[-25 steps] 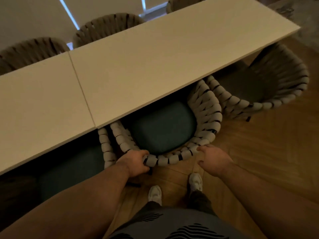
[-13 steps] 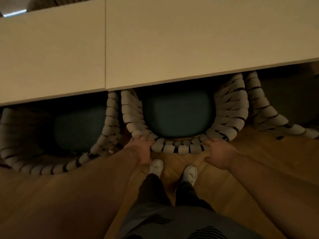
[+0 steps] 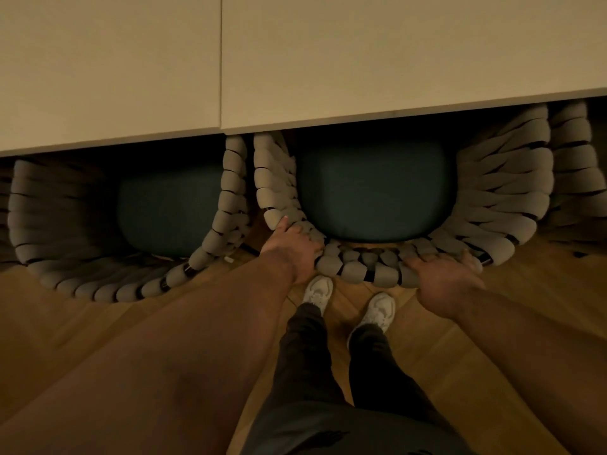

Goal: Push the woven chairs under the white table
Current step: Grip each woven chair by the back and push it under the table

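A woven chair (image 3: pixel 486 205) with a dark teal seat cushion (image 3: pixel 374 192) stands straight in front of me, its front part hidden under the white table (image 3: pixel 361 54). My left hand (image 3: pixel 292 247) grips the curved back rim of that chair at its left side. My right hand (image 3: pixel 443 274) grips the same rim at its right side, fingers curled over the woven band. A second woven chair (image 3: pixel 65 218) with a teal cushion sits to the left, partly under the table, its back rim out over the floor.
A third woven chair (image 3: pixel 571 165) shows at the right edge, mostly under the table. A seam (image 3: pixel 220 60) divides the tabletop. My two feet in white shoes (image 3: pixel 348 300) stand on the wooden floor (image 3: pixel 492 339) just behind the middle chair.
The view has swung to face the table edge squarely and moved closer. The middle chair sits further under the table. Both hands stay on its back rim.
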